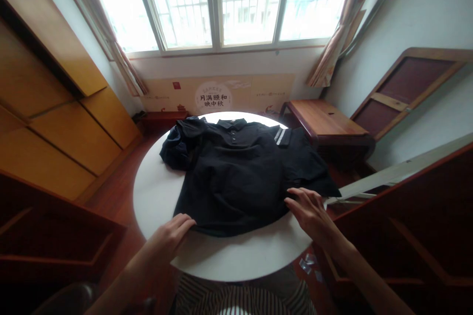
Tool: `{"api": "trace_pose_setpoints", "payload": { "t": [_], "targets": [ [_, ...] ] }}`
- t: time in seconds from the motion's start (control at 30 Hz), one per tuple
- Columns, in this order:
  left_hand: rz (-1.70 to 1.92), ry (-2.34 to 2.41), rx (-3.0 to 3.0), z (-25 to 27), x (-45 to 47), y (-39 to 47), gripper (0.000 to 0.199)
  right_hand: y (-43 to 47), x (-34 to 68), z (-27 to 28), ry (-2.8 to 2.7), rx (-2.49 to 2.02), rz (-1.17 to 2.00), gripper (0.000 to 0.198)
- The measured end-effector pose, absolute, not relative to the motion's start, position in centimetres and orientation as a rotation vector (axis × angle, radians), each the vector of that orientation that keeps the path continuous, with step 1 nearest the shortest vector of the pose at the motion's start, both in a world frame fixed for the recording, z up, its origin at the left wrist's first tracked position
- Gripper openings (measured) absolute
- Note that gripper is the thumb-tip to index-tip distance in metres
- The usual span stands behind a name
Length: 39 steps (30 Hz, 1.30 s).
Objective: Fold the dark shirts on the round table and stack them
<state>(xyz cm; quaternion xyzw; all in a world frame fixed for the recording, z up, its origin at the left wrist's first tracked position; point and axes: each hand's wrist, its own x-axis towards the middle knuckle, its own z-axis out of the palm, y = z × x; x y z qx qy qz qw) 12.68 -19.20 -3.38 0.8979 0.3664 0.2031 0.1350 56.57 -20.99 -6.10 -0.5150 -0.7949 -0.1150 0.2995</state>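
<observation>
A black polo shirt lies spread out on a round white table, its buttoned collar toward the window and its hem toward me. At the hem's left corner, my left hand is closed on the cloth. My right hand pinches the shirt's edge near the right hem corner. A bunched dark garment lies by the left sleeve. On the right, under a sleeve with two white stripes, more dark cloth reaches past the table's edge.
Beyond the table stands a low wooden stand under a window. Yellow wooden cabinets line the left side. Dark red wooden furniture is close on the right. Small clear plastic scraps lie on the floor.
</observation>
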Motion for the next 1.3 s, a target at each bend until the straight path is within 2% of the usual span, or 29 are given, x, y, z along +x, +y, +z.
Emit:
{"api": "trace_pose_setpoints", "payload": {
  "t": [0.1, 0.27, 0.33, 0.47, 0.63, 0.8, 0.93, 1.0, 1.1, 1.3],
  "targets": [
    [0.884, 1.198, 2.499, -2.6, 11.9, -18.7, 0.024, -20.9, 56.0, -4.4, -1.985, -1.294, -0.133, 0.018],
    [1.104, 1.138, 2.404, -1.3, 10.2, -18.9, 0.017, -22.9, 55.2, -1.5, -1.732, -1.4, 0.209, 0.019],
    [1.039, 1.101, 2.402, -1.5, 9.6, -19.5, 0.018, -24.1, 55.2, -1.1, -1.806, -1.411, 0.393, 0.021],
    [0.66, 1.057, 2.378, -2.2, 8.1, -21.1, 0.02, -26.2, 55.7, -1.8, -2.091, -1.407, 0.693, 0.019],
    [0.313, 1.01, 2.335, -1.1, 6.8, -20.8, 0.015, -25.8, 56.9, -1.2, -2.116, -1.453, 0.825, 0.027],
    [0.354, 0.904, 2.488, 1.6, 10.9, -15.1, 0.023, -17.3, 59.1, 1.2, -1.658, -1.485, 0.905, 0.039],
    [0.592, 0.852, 2.582, 1.7, 17.6, -7.7, 0.029, -7.4, 60.7, 1.8, -0.905, -1.563, 1.036, 0.032],
    [0.718, 0.918, 2.574, 0.4, 20.4, -4.1, 0.031, -3.5, 61.1, 1.7, -0.628, -1.623, 1.109, 0.029],
    [0.812, 1.048, 2.526, -2.9, 22.4, -0.2, 0.032, 0.5, 61.2, 1.2, -0.515, -1.625, 1.15, 0.025],
    [0.682, 1.141, 2.538, -7.5, 21.9, 1.2, 0.04, 4.6, 60.5, -0.6, -0.429, -1.619, 0.982, 0.02]
  ]
}}
